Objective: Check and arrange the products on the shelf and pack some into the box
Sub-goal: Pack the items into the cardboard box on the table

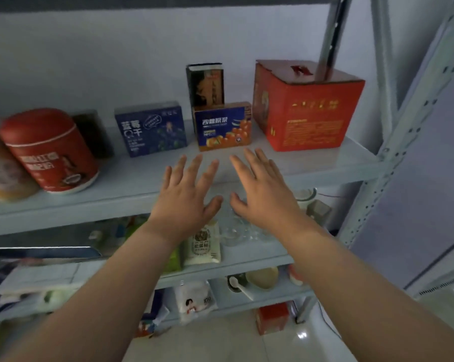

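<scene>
At centre frame the left hand (186, 194) and right hand (260, 189) hover empty, fingers spread, just below the orange box (223, 126) on the shelf (116, 176), probably poised to square it up; red carton (307, 105) upper right.

Bare forearms (108, 288), bare hands (188, 202)

1. Front strip of the shelf (131, 176) lies bare, from the red canister (50, 150) to the red carton (307, 111).
2. Back row's crowded: blue box (150, 129), orange box (223, 126) and carton stand side by side, only slim gaps between.
3. A tall dark box (206, 84) blocks the space right behind the orange box.
4. Open air above the two low boxes.
5. A dark packet (95, 134) fills the slot between canister and blue box.
</scene>
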